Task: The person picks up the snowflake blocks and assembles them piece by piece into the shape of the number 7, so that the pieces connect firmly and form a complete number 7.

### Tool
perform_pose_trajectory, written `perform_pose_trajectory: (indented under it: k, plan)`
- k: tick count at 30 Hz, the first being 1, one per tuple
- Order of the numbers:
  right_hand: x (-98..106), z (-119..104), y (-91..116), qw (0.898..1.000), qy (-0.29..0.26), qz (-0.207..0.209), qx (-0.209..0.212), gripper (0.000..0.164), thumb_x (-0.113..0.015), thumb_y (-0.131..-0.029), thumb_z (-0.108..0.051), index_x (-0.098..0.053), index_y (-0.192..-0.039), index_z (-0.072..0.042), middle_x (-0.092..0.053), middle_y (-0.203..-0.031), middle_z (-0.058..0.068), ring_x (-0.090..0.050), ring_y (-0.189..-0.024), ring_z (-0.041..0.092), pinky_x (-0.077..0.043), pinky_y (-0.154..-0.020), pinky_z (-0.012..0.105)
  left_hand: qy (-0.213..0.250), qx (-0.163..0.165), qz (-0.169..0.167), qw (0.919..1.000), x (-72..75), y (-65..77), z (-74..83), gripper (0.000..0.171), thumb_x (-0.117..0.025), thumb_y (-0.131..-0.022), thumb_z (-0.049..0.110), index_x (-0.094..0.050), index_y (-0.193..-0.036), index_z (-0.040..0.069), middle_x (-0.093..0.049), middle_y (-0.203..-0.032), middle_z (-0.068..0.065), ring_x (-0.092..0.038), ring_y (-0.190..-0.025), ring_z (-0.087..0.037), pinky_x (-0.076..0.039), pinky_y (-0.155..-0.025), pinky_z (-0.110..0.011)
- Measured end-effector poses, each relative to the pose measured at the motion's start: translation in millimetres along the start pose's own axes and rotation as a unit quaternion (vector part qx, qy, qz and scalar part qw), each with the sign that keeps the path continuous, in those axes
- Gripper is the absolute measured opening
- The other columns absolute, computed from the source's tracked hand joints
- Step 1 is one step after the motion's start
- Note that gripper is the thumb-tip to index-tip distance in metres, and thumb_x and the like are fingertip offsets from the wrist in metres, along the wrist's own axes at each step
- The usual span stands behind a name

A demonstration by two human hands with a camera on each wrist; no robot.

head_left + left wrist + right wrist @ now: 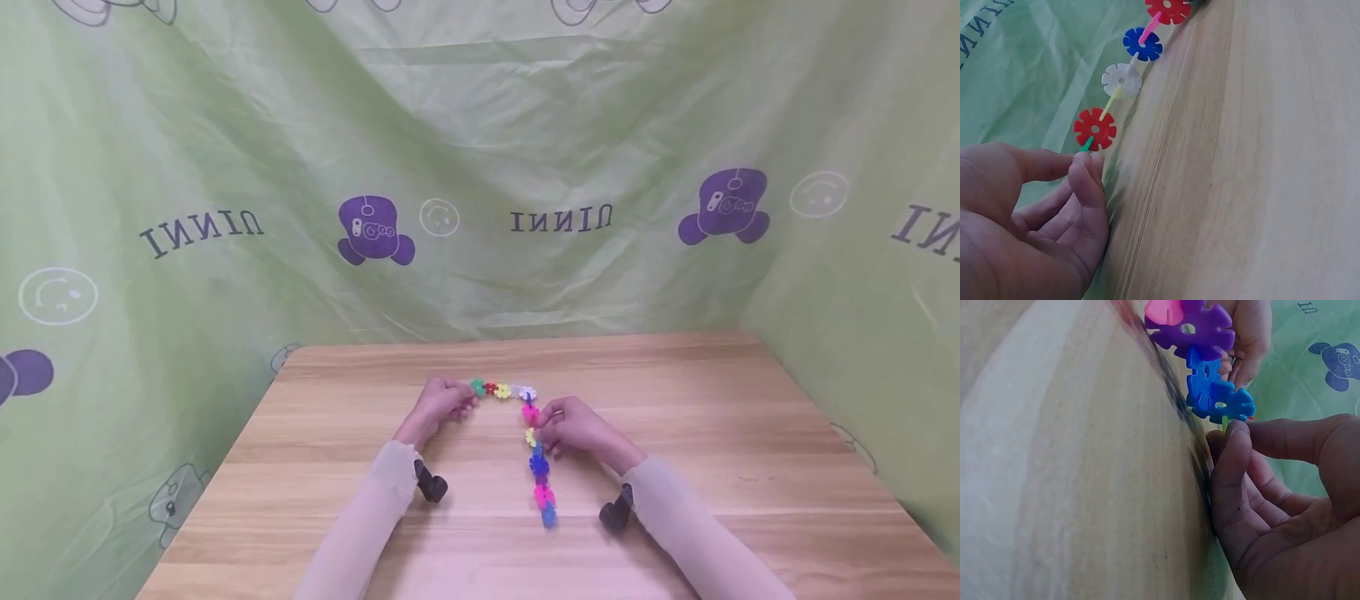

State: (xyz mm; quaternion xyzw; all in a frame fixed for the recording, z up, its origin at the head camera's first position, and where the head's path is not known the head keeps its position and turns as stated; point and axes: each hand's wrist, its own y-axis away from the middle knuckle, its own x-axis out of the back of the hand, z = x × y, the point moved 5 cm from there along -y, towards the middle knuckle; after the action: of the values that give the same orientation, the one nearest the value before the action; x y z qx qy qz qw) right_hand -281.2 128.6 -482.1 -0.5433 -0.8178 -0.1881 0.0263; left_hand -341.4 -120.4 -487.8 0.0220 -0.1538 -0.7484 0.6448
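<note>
A chain of notched plastic snowflake discs [503,391] in several colours bends at a corner, one stretch running crosswise and the other toward the near edge. My left hand [442,402] pinches the green disc [477,387] at the chain's left end; in the left wrist view a red disc [1095,129] follows it. On the near stretch, below a pink disc [530,415], my right hand [576,427] pinches a yellow disc [531,437] between thumb and finger. Its fingertips mostly cover that disc in the right wrist view, beside blue discs [1205,381] and a purple disc [1207,331].
The chain and hands are over a wood-grain table [315,517]. A green printed cloth [480,275] hangs behind the table and along both sides. Black devices sit at the left wrist [431,482] and the right wrist [617,510].
</note>
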Motion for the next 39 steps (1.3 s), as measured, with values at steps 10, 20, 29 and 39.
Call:
perform_pose_trajectory:
  k: [10,20,29,39]
  plan:
    - [-2.6,2.1,-0.4,0.999,-0.026,0.027,-0.016,0.020,-0.074,-0.088,0.004,-0.062,-0.104,0.006,-0.073,-0.080,0.011,-0.067,-0.064,0.015,-0.063,-0.065,0.028,-0.009,0.005,0.002,0.9999,1.5,-3.9,-6.7,0.019,-0.066,-0.097,0.003,-0.075,-0.107,-0.010,-0.076,-0.078,-0.005,-0.060,-0.058,-0.003,-0.051,-0.054,-0.015]
    - [-2.1,5.8,-4.4,0.999,-0.025,0.031,-0.019,0.018,-0.075,-0.089,0.002,-0.063,-0.102,0.005,-0.072,-0.077,0.011,-0.067,-0.062,0.014,-0.063,-0.062,0.028,-0.004,0.004,0.025,0.9997,4.4,-4.7,-9.6,0.020,-0.068,-0.097,0.006,-0.076,-0.107,-0.009,-0.077,-0.076,-0.005,-0.064,-0.057,-0.003,-0.045,-0.050,-0.014]
    - [-3.5,7.0,-4.0,0.999,-0.024,0.030,-0.022,0.017,-0.074,-0.090,0.001,-0.063,-0.102,0.006,-0.073,-0.077,0.012,-0.067,-0.061,0.014,-0.063,-0.062,0.029,0.002,0.008,0.036,0.9993,4.2,-3.7,-12.6,0.018,-0.070,-0.096,0.006,-0.077,-0.106,-0.008,-0.078,-0.078,-0.006,-0.063,-0.057,-0.004,-0.044,-0.049,-0.014]
    - [-2.6,7.7,-4.5,0.999,-0.031,0.034,-0.028,0.011,-0.068,-0.093,0.002,-0.064,-0.102,0.006,-0.072,-0.082,0.014,-0.069,-0.065,0.017,-0.065,-0.066,0.032,-0.009,0.005,0.047,0.9988,3.3,-4.1,-12.6,0.018,-0.072,-0.096,0.009,-0.078,-0.106,-0.005,-0.078,-0.078,-0.006,-0.064,-0.056,-0.003,-0.043,-0.048,-0.014]
